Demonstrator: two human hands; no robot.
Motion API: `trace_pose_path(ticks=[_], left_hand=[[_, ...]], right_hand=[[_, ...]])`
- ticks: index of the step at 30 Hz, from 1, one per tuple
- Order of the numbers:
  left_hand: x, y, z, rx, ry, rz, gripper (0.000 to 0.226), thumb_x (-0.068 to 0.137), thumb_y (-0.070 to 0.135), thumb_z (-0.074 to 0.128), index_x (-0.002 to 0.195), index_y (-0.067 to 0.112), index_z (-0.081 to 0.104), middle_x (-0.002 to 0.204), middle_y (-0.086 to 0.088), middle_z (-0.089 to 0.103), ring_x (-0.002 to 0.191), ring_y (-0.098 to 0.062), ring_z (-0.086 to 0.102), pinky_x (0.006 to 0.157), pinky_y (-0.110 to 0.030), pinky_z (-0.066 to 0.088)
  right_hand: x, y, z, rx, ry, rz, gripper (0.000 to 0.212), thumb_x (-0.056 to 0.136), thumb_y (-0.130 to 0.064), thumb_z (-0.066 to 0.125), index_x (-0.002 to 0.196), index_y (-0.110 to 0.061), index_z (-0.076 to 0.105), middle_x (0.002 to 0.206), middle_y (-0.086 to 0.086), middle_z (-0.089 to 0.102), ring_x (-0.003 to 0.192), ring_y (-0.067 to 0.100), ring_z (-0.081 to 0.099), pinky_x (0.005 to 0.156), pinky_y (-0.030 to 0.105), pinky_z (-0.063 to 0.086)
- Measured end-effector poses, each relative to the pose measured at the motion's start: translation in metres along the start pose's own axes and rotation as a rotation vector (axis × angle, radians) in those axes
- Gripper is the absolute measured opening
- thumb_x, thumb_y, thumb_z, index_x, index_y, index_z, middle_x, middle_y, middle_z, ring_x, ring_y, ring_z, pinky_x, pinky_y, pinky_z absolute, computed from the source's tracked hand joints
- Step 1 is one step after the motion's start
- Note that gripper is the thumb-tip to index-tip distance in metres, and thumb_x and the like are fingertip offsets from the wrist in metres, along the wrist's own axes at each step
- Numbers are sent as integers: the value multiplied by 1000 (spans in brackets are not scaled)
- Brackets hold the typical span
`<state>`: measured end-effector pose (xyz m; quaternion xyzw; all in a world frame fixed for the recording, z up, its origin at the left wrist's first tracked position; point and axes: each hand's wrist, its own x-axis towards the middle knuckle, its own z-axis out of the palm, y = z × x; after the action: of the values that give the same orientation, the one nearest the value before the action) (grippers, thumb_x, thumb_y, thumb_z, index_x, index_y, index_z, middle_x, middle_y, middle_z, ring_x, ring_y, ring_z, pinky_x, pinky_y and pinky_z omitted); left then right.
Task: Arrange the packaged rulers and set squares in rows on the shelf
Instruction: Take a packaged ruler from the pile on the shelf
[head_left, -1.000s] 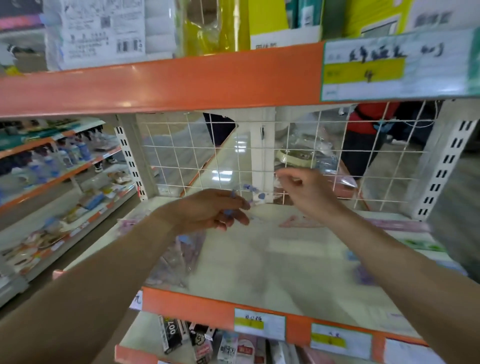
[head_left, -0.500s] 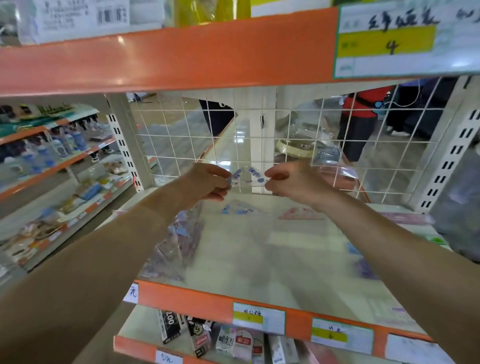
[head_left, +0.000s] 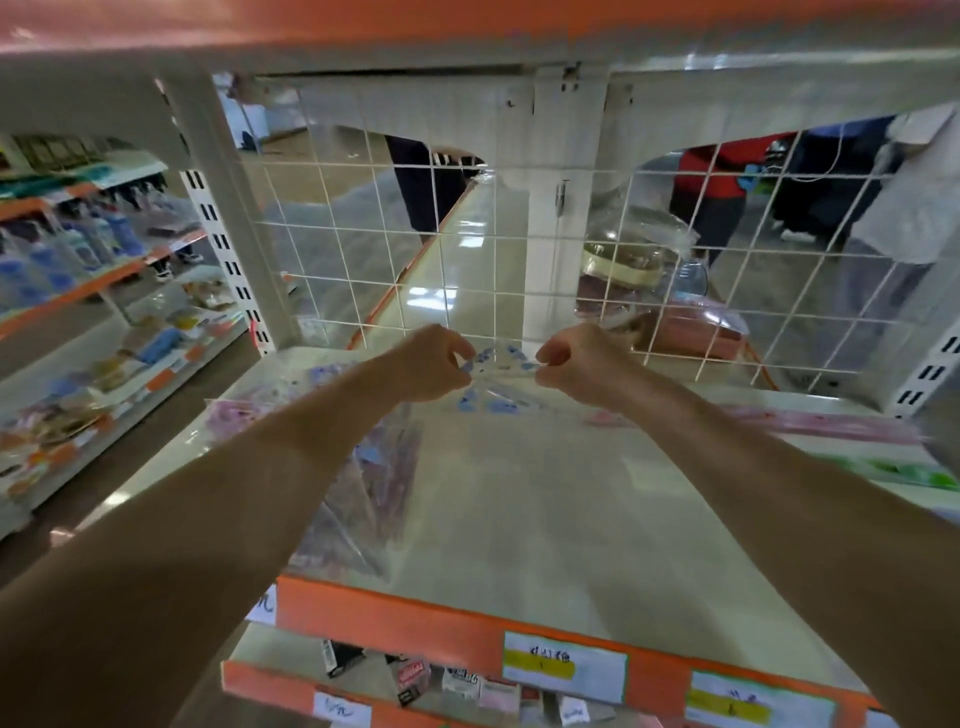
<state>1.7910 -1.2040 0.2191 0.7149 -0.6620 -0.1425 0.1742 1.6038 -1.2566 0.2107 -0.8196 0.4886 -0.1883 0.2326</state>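
Shop shelving fills the view: a cream shelf (head_left: 571, 519) with an orange front edge, price labels (head_left: 563, 660) on that edge, and a white wire grid (head_left: 467, 249) closing the back.

Item in hand: one clear packet (head_left: 498, 364) with blue print, held low at the back of the shelf, just before the wire grid. The left hand (head_left: 434, 364) pinches its left end with curled fingers, and the right hand (head_left: 582, 358) pinches its right end the same way. Blue marks directly beneath may be a second packet or a reflection; I cannot tell which.

Other stock: a loose pile of packets (head_left: 363, 483) lies along the left side of the shelf. Pink packets (head_left: 841, 423) and a green packet (head_left: 919, 475) lie at the right.

Handling assessment: the packet appears light, thin and flat, with stiff plastic inside a slick film sleeve. It is likely to slide on the glossy shelf and to slip from a loose grip. The film will crumple, and the pointed corners of a set square could chip if dropped. A pinch at both short ends, as now, seems the soundest hold.

Change noted: half a second ago the packet was held higher, in front of the grid; it is now down near the shelf. A second ago the hands were further apart. The camera has also dipped, so the upper shelf's label is out of view.
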Motion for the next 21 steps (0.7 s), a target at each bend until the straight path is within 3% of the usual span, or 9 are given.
trace_pose_path(ticks=[4, 7, 12, 14, 17, 21], left_hand=[[6, -5, 8, 39, -37, -14, 34, 88, 12, 60, 122, 11, 63, 110, -9, 66, 93, -19, 58, 80, -21, 41], [7, -7, 11, 71, -53, -5, 36, 86, 12, 62, 122, 11, 63, 114, -10, 66, 101, -22, 60, 88, -25, 43], [2, 4, 7, 75, -72, 71, 36, 84, 10, 64, 121, 10, 65, 107, -9, 68, 94, -21, 62, 87, -28, 49], [4, 17, 7, 37, -70, 104, 36, 84, 9, 66, 119, 8, 65, 101, -7, 68, 87, -19, 61, 83, -27, 49], [10, 42, 13, 10, -52, 125, 36, 83, 12, 67, 119, 9, 65, 102, -7, 66, 91, -21, 62, 81, -24, 46], [14, 75, 31, 15, -58, 165, 35, 82, 11, 66, 117, 8, 66, 111, -11, 65, 100, -24, 60, 83, -25, 45]], right_hand=[[1, 2, 10, -43, 0, 52, 17, 87, -16, 62, 100, -7, 68, 97, 8, 67, 88, 22, 63, 73, 33, 52], [1, 5, 14, -63, -3, 59, 20, 84, -9, 58, 96, 1, 70, 99, 17, 69, 90, 30, 66, 75, 39, 54], [-4, 12, -3, -96, -69, 30, 26, 82, -21, 69, 107, -13, 69, 108, 1, 67, 97, 17, 62, 85, 29, 50], [-10, 13, -23, -147, -93, 12, 26, 83, -24, 70, 107, -15, 67, 100, -4, 63, 95, 16, 61, 78, 25, 46], [-22, 22, -56, -187, -83, -25, 9, 83, -26, 69, 89, -23, 63, 85, -8, 59, 83, 14, 58, 62, 21, 41], [-35, 47, -74, -254, -31, 40, 18, 81, -25, 72, 96, -15, 70, 95, -3, 65, 90, 15, 61, 77, 27, 48]])
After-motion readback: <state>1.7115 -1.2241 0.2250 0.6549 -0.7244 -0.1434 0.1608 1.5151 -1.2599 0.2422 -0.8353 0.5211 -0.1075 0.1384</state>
